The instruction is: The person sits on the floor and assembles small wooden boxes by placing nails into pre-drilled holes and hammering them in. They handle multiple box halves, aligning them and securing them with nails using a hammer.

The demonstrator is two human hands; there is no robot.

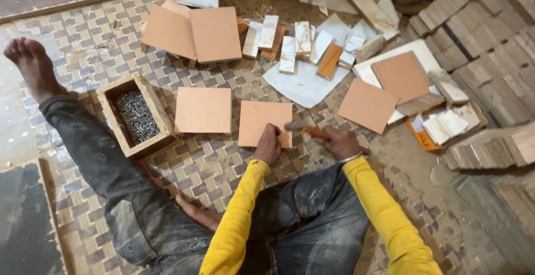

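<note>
Left hand [268, 145]: fingers pinched, pressing the board's [262, 120] near edge.
Right hand [340, 141]: gripping a blurred hammer [305, 129].
Board: looks stiff, light; hold by edges.

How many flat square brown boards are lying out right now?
6: two side by side at top, two mid-floor, the latter under the left hand, two at right. More may be hidden in the piles.

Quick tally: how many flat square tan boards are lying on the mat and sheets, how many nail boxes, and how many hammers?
Square tan boards: 6, including one under the left hand
Nail box: 1
Hammer in the right hand: 1
Total: 8
</note>
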